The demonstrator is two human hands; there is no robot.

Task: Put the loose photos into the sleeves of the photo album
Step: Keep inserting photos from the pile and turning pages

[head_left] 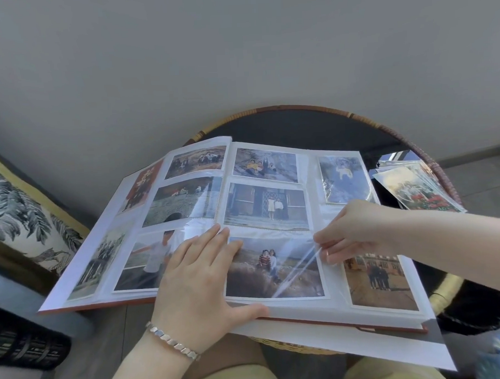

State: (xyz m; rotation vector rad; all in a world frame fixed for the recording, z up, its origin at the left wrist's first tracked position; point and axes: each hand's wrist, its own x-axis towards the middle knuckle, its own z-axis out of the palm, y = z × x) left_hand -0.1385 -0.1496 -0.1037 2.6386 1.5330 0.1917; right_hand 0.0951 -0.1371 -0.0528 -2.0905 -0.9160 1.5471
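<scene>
Brown-covered photo album [311, 186] spread mostly filled; we see right hand [355, 227] fingers [329, 241] pinching clear plastic sleeve [299, 266], left hand [201, 278] flat on page; glossy loose-photo stack [417, 192] not yet sleeved.

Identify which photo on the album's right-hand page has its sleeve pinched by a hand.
The bottom landscape photo of two people in a field: the right hand pinches the clear sleeve at its right edge. No other sleeve is pinched.
</scene>
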